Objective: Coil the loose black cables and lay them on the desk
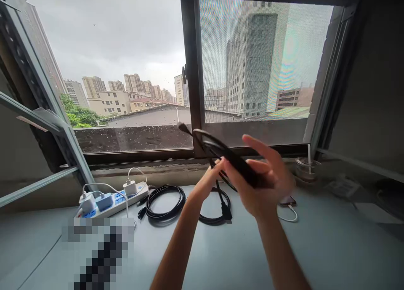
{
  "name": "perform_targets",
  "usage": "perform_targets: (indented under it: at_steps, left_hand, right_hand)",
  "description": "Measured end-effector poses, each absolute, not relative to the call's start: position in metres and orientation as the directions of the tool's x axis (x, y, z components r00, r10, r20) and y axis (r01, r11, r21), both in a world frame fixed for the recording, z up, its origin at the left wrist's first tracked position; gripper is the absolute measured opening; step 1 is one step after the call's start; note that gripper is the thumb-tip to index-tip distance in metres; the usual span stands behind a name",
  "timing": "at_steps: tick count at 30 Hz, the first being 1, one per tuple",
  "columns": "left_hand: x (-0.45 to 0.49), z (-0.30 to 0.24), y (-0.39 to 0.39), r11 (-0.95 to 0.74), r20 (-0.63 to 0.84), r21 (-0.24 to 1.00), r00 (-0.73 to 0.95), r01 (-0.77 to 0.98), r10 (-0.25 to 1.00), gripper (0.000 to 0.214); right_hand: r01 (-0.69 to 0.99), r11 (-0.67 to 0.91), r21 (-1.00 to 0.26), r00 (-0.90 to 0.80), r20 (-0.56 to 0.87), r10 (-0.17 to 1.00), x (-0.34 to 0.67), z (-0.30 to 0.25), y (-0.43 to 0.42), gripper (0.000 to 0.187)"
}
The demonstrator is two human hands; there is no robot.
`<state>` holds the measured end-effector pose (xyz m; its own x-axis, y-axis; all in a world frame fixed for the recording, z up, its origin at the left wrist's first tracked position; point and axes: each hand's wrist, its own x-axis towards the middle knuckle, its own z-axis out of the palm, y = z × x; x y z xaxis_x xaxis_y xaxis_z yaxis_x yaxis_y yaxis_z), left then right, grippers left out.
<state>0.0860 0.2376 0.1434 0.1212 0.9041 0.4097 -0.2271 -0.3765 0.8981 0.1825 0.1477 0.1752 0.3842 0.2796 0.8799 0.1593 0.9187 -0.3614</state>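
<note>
A black cable [232, 157], gathered into loops, is held up above the table between my two hands. My left hand [212, 175] pinches the cable close to its looped far end. My right hand [267, 184] grips the thicker part of the bundle with its thumb, while its index finger is stretched out and raised. One end of the cable sticks out up and to the left, and another end with a dark connector [226, 212] hangs down. Behind my hands, a second black coiled cable [208, 219] lies on the table, partly covered by my left hand and forearm.
Another coiled black cable [166, 216] rests left of my arms. A white power strip [118, 203] with chargers stands by the window. A phone [288, 200] with a white cord and a clear cup [306, 170] are at the right. Metal framing [71, 149] rises at the left.
</note>
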Motion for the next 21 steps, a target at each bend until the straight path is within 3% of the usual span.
perform_targets:
  at_steps: [4,7,10,13,16,21]
  left_hand:
    - [0.082,0.155,0.239,-0.286,0.423,0.824,0.196,-0.490,0.885,0.034]
    - [0.071,0.162,0.236,-0.357,0.472,0.781,0.110,-0.513,0.874,0.032]
    - [0.058,0.167,0.233,-0.449,0.504,0.816,0.067,-0.365,0.861,0.032]
    - [0.047,0.171,0.230,-0.517,0.533,0.837,0.047,-0.181,0.845,0.034]
    - [0.040,0.173,0.227,-0.506,0.509,0.861,0.090,-0.053,0.856,0.036]
    - [0.037,0.177,0.220,-0.448,0.436,0.893,0.168,0.039,0.884,0.037]
  right_hand:
    - [-0.134,0.826,-0.548,0.424,0.722,0.547,0.189,0.172,0.190,0.050]
    - [-0.165,0.748,-0.643,0.416,0.642,0.644,0.194,0.167,0.212,0.054]
    - [0.030,0.763,-0.646,0.427,0.698,0.574,0.196,0.163,0.219,0.053]
    - [0.197,0.796,-0.573,0.306,0.807,0.505,0.199,0.159,0.220,0.049]
    - [0.272,0.824,-0.496,0.183,0.868,0.462,0.201,0.158,0.220,0.042]
    - [0.314,0.846,-0.430,0.171,0.902,0.395,0.202,0.160,0.218,0.039]
